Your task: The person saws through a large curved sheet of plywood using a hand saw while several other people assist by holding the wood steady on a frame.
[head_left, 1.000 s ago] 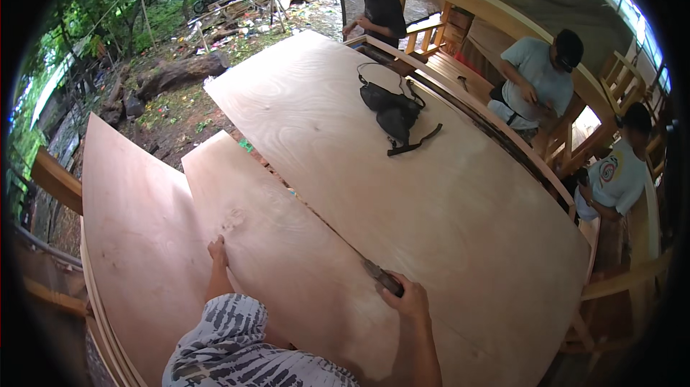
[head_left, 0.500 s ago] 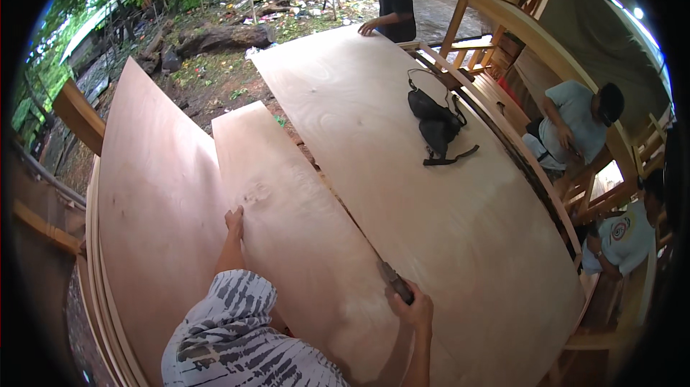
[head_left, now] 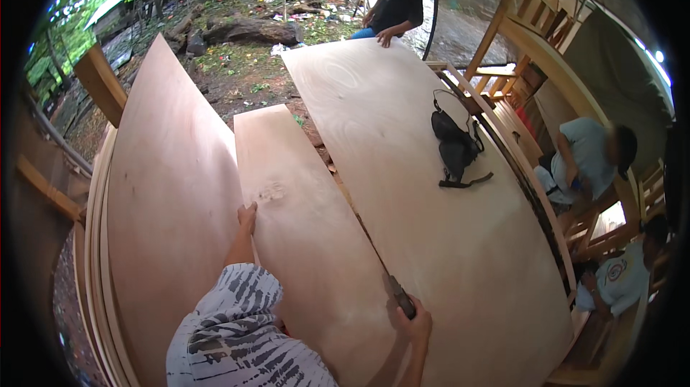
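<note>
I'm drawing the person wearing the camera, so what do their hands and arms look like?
The left hand and right hand have no gloves on, and no watch shows. The left sleeve is short and loose, whitish with jagged dark grey streaks, and leaves the forearm bare. The right forearm is bare too; no sleeve shows on that side. Any rings would be too small to tell.

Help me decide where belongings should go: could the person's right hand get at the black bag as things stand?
Probably not right now: the right hand is wrapped around a tool, and the bag lies farther up the board. Only bare board seems to lie between, though.
</note>
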The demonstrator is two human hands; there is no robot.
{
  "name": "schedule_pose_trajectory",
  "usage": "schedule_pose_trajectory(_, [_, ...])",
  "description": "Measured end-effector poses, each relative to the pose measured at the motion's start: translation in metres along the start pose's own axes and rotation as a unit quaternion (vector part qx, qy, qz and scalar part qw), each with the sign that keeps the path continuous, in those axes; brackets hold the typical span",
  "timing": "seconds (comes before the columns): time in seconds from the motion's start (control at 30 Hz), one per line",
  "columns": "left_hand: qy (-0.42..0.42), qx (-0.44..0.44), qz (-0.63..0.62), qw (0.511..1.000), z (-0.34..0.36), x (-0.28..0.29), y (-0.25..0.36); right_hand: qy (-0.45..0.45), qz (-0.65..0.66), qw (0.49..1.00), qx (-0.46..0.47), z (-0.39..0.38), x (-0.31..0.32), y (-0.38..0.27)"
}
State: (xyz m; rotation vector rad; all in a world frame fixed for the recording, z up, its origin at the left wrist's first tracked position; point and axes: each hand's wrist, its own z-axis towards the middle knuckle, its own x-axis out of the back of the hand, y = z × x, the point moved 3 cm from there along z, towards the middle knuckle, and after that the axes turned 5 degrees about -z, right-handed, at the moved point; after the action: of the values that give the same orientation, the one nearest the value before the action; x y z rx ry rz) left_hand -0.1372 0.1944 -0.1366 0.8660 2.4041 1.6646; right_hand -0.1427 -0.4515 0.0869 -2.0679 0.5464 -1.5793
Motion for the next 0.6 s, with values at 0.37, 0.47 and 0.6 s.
schedule_pose_trajectory(0.37, [0.076, -0.008, 0.072, 0.994, 0.027, 0.003, -0.018, 0.021, -0.021, 0.999, 0.032, 0.002, 0.000, -0.015])
schedule_pose_trajectory(0.47, [0.080, -0.003, 0.066, 0.995, 0.024, 0.006, -0.019, -0.001, -0.012, 1.000, 0.012, 0.003, 0.001, -0.015])
schedule_pose_trajectory(0.6, [0.083, -0.002, 0.070, 0.994, 0.024, 0.006, -0.021, 0.008, -0.011, 1.000, 0.023, 0.005, -0.003, -0.010])
